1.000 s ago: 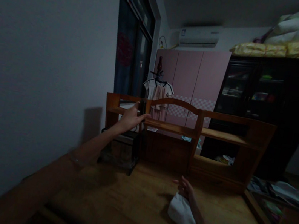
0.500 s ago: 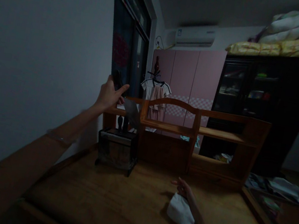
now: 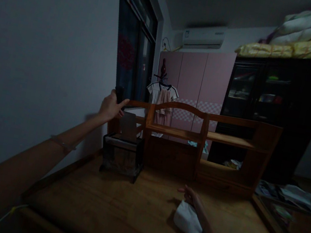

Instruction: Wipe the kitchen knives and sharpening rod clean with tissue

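Observation:
My left hand (image 3: 112, 106) is closed around the black handle of a kitchen knife (image 3: 128, 126) with a broad, flat blade. The blade points down, and its lower edge is at the top of a dark knife block (image 3: 121, 156) with clear-looking sides. How far the blade sits in a slot cannot be made out. My right hand (image 3: 190, 196) is low over the wooden desktop, index finger stretched out and the other fingers curled. A white cloth (image 3: 188, 222) is gripped under that palm and hangs down toward the desktop.
A wooden shelf rack (image 3: 175, 132) stands along the back of the desktop (image 3: 138, 217), right beside the knife block. The wall (image 3: 49, 55) rises close on the left. Papers (image 3: 296, 194) lie beyond the right side. A pale cord (image 3: 4, 215) shows at the lower left.
My left hand has lowered slightly, and the knife has swung from a slant to nearly upright over the block. Its blade now covers the handle seen there before. My right hand stays put.

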The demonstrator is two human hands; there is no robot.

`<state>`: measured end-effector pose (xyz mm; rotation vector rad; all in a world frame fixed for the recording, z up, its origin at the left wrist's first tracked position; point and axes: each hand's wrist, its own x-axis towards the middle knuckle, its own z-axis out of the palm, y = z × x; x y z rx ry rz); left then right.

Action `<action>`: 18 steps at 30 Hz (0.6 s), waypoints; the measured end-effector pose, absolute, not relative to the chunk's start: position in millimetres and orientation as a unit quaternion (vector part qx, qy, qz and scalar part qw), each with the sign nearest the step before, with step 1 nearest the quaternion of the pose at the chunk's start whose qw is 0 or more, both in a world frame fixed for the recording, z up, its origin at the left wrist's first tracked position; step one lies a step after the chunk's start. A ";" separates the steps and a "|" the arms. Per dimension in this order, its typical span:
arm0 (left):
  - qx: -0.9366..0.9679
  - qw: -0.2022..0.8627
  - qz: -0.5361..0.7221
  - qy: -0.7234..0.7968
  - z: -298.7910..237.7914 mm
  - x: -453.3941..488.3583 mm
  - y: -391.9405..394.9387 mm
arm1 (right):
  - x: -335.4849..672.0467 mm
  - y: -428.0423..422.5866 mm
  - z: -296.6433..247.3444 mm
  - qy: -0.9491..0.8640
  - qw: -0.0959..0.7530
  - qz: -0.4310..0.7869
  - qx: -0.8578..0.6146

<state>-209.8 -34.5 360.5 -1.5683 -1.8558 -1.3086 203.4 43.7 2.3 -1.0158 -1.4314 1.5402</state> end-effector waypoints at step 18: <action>-0.566 0.281 -0.361 -0.686 346.1 -211.9 -15.9 | 203.6 44.3 2.2 -0.566 0.400 0.615 -0.376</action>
